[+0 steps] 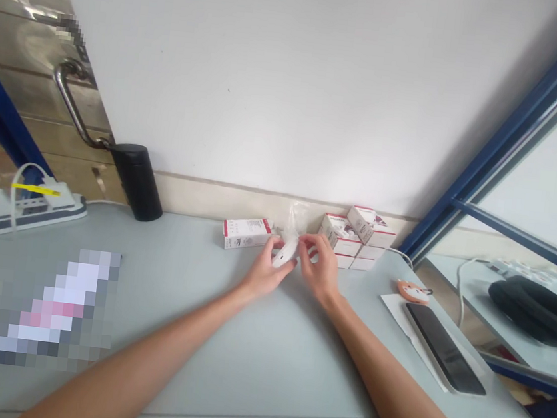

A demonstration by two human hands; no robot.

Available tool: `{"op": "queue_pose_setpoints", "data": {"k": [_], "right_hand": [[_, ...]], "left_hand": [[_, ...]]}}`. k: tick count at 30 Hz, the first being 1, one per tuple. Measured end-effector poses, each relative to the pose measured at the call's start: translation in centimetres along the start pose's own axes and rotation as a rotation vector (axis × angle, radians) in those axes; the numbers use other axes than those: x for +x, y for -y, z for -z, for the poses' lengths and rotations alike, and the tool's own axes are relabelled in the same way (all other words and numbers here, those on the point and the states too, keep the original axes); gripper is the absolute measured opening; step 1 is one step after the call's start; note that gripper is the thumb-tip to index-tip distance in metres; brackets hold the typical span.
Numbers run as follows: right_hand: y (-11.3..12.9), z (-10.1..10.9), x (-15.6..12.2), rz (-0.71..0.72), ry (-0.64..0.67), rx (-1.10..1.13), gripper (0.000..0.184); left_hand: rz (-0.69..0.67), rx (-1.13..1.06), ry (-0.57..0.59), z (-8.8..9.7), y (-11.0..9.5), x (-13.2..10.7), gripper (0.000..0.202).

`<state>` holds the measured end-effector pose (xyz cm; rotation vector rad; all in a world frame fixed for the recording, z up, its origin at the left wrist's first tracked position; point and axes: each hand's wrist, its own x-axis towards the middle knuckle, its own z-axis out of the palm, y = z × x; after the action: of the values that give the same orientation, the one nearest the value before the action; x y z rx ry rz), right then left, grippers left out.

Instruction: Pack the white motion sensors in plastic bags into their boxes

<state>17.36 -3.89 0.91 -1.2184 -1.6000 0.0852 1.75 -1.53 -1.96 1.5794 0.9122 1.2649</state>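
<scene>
My left hand (265, 269) and my right hand (321, 267) meet above the far middle of the grey table (221, 357). Both are closed on a small white object (285, 255) with a clear plastic bag (294, 221) rising from it. The left fingers curl round the object's left side, the right fingertips pinch its right side. A white and red box (246, 233) lies just left of the hands. A stack of several white and red boxes (355, 241) stands just right of them, against the wall.
A black cylinder (135, 180) stands at the back left, next to a power strip (22, 206). A dark phone (443, 348) lies on white paper at the right, with a small orange fox figure (412, 291) beside it. A blue shelf frame (507, 141) stands right.
</scene>
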Motion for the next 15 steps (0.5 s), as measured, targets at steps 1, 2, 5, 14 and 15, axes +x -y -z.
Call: {"op": "queue_pose_setpoints", "data": {"k": [1, 2, 5, 14, 15], "right_hand": [[0.1, 0.0, 0.0, 0.023, 0.011, 0.013, 0.022], [0.3, 0.0, -0.1, 0.053, 0.032, 0.027, 0.021], [0.7, 0.1, -0.1, 0.111, 0.092, 0.066, 0.019], [-0.5, -0.6, 0.2, -0.230, 0.016, 0.317, 0.034], [-0.8, -0.6, 0.4, -0.283, 0.014, 0.342, 0.041]], "left_hand": [[-0.001, -0.007, -0.003, 0.0, 0.0, -0.1, 0.037], [0.015, -0.021, -0.006, -0.1, 0.0, -0.1, 0.037], [0.101, -0.110, 0.000, 0.0, -0.2, 0.0, 0.040], [0.167, -0.329, -0.075, 1.1, -1.0, 0.8, 0.054], [0.164, -0.340, -0.058, 1.2, -1.0, 0.9, 0.055]]}}
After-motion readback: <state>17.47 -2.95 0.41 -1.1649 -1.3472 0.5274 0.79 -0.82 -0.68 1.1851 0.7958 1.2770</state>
